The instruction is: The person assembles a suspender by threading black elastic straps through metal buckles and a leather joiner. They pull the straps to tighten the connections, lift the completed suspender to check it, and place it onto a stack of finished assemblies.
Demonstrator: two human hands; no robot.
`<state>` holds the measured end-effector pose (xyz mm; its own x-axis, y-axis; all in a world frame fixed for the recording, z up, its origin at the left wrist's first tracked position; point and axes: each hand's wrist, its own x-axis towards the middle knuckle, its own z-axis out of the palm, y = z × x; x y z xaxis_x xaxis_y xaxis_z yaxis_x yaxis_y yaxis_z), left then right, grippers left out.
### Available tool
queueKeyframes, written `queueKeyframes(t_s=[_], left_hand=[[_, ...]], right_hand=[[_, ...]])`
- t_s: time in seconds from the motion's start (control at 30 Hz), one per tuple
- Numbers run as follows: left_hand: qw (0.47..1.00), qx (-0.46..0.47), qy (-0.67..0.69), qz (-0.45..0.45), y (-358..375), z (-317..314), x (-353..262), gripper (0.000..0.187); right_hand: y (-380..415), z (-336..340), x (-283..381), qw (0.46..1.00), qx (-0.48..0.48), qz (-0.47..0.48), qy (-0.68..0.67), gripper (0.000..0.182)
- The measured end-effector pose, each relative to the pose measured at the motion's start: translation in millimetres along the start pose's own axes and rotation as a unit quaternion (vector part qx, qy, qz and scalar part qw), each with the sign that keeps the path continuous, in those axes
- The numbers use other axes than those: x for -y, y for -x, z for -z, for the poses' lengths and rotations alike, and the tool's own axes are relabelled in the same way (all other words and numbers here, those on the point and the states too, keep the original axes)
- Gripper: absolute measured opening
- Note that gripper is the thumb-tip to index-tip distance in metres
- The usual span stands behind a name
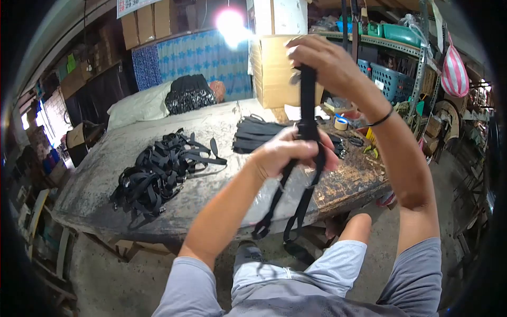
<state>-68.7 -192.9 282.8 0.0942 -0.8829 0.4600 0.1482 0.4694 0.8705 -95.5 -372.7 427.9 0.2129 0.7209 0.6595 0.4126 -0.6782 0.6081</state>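
A black webbing strap (308,100) is stretched upright between my two hands. My right hand (322,61), raised above the table, is closed on its upper end. Lower down, my left hand (290,150) grips the strap with the thumb pressed across it. Below that hand two loose strap ends (301,208) hang past the table's front edge. Behind my left hand lies a flat row of black straps (256,134). Farther left on the table is a tangled heap of black straps (158,171).
The worn table (90,179) also bears a white sack (140,108), a black bundle (190,95) and a cardboard box (269,68). A roll of tape (341,123) and scissors (356,141) lie at its right. Blue baskets (393,84) stand on the shelving.
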Motion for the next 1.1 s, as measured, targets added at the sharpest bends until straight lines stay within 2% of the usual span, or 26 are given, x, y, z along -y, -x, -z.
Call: queueKeyframes(t_s=[0.03, 0.07, 0.13, 0.2, 0.23, 0.33, 0.4, 0.43, 0.47, 0.53, 0.6, 0.67, 0.73, 0.8, 0.87, 0.93, 1.0, 1.07, 1.1], left_hand=[[1.000, 0.013, 0.020, 0.019, 5, -6, 19, 0.042], [0.998, 0.025, 0.040, 0.037, 8, -12, 38, 0.046], [0.982, 0.093, 0.147, 0.068, 15, -30, 73, 0.047], [0.966, 0.088, 0.220, 0.103, 23, -52, 91, 0.049], [0.957, 0.109, 0.244, 0.111, 27, -52, 106, 0.052], [0.942, 0.101, 0.266, 0.176, 49, -63, 121, 0.044], [0.938, 0.136, 0.210, 0.239, 62, -58, 137, 0.039], [0.941, 0.146, 0.192, 0.237, 69, -53, 142, 0.035], [0.940, 0.144, 0.169, 0.261, 78, -48, 141, 0.034], [0.947, 0.133, 0.057, 0.286, 95, -27, 139, 0.032], [0.946, 0.092, -0.035, 0.308, 117, -5, 136, 0.026], [0.943, 0.009, -0.087, 0.322, 135, 7, 136, 0.021], [0.913, -0.033, -0.039, 0.405, 139, 19, 127, 0.021], [0.905, -0.032, -0.084, 0.415, 130, 23, 119, 0.022], [0.894, -0.036, -0.128, 0.428, 131, 31, 119, 0.023], [0.868, 0.043, -0.302, 0.392, 134, 44, 127, 0.027], [0.859, 0.059, -0.293, 0.416, 134, 58, 123, 0.029], [0.883, 0.036, -0.369, 0.286, 147, 77, 130, 0.029], [0.866, 0.063, -0.358, 0.344, 144, 88, 124, 0.031]], right_hand=[[7, 4, 1, 1.000, 0.002, -0.020, 0.006, 0.023], [14, 6, -1, 0.998, -0.032, 0.013, 0.049, 0.018], [41, 15, -8, 0.999, -0.003, -0.031, 0.044, 0.019], [65, 26, -14, 0.997, 0.006, -0.039, 0.064, 0.021], [77, 34, -14, 0.997, 0.021, -0.068, 0.022, 0.023], [129, 45, -43, 0.993, 0.036, -0.106, 0.027, 0.029], [165, 50, -50, 0.971, 0.016, -0.227, -0.079, 0.030], [183, 56, -60, 0.977, 0.040, -0.210, -0.018, 0.031], [201, 61, -60, 0.970, 0.053, -0.234, -0.029, 0.036], [242, 66, -64, 0.958, 0.084, -0.273, 0.035, 0.043], [284, 69, -69, 0.947, 0.109, -0.295, 0.069, 0.052], [326, 71, -70, 0.928, 0.127, -0.343, 0.065, 0.054], [358, 63, -68, 0.931, 0.130, -0.338, 0.054, 0.052], [373, 52, -59, 0.927, 0.142, -0.340, 0.067, 0.049], [389, 39, -55, 0.912, 0.121, -0.390, 0.040, 0.047], [416, 30, -64, 0.916, 0.119, -0.373, 0.090, 0.044], [428, 26, -65, 0.905, 0.142, -0.387, 0.099, 0.041], [438, 29, -64, 0.890, 0.171, -0.405, 0.119, 0.038], [441, 24, -65, 0.883, 0.180, -0.420, 0.103, 0.036]])
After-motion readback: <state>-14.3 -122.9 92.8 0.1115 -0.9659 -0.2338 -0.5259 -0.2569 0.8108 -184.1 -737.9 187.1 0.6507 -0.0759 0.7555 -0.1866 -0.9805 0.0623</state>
